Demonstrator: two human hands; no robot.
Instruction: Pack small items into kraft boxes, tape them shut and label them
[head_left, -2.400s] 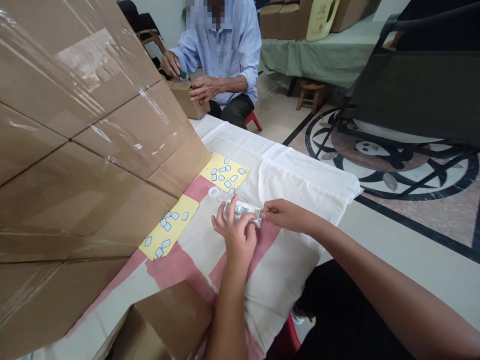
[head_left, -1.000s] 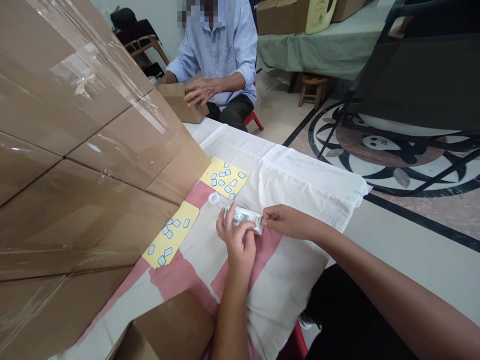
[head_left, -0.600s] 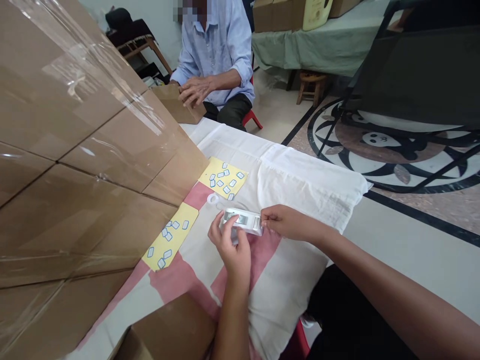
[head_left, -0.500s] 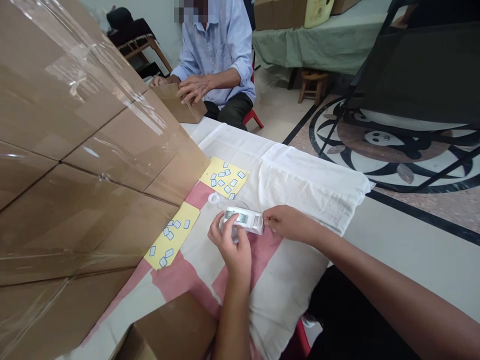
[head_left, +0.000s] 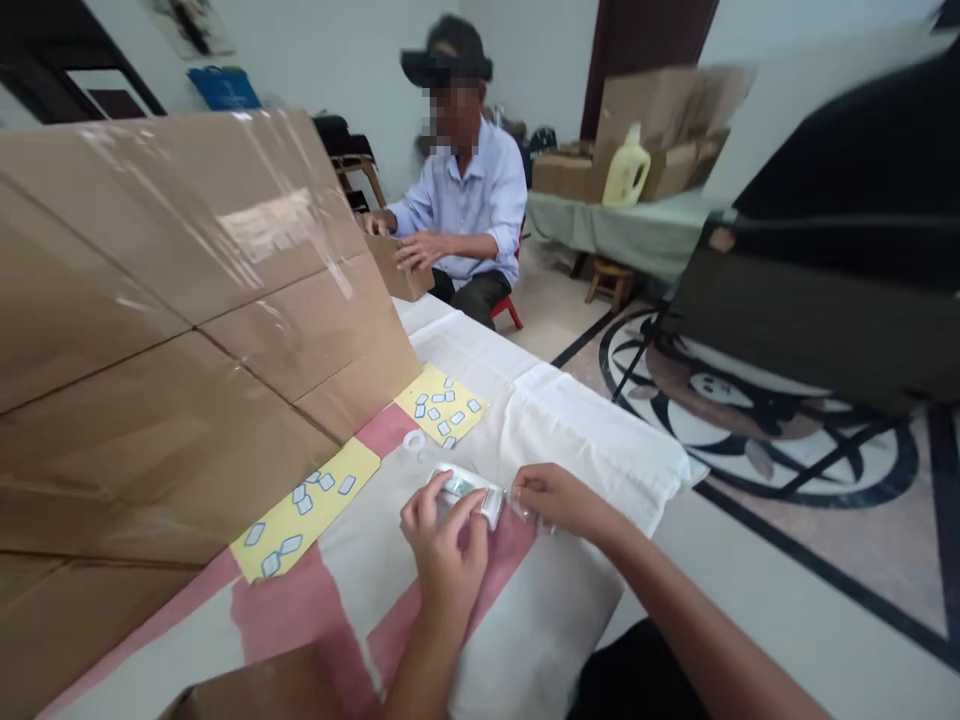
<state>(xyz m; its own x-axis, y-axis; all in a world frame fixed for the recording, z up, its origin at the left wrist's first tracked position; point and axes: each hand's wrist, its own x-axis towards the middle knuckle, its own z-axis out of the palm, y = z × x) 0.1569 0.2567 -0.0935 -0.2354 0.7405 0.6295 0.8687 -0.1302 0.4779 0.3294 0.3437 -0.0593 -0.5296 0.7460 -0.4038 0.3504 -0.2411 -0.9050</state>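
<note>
My left hand (head_left: 442,545) grips a small white device with a little display (head_left: 466,492), holding it just above the white and pink cloth (head_left: 525,600). At the device's right end, my right hand (head_left: 551,500) has its fingers pinched together; what they pinch is too small to name. Two yellow sheets with several small blue-edged stickers lie beside the cardboard: one near (head_left: 304,507), one farther back (head_left: 441,404). A small roll of clear tape (head_left: 414,440) sits on the cloth just beyond the device.
A big taped cardboard wall (head_left: 172,330) fills the left. A person in a light blue shirt (head_left: 469,200) sits at the far end, hands on a small cardboard box (head_left: 397,268). A cardboard box corner (head_left: 255,695) sits near me. A dark folding chair (head_left: 817,300) stands right.
The view has tilted up, so the room and the person beyond now show. My hands stay on the white device, which has sunk lower in the picture.
</note>
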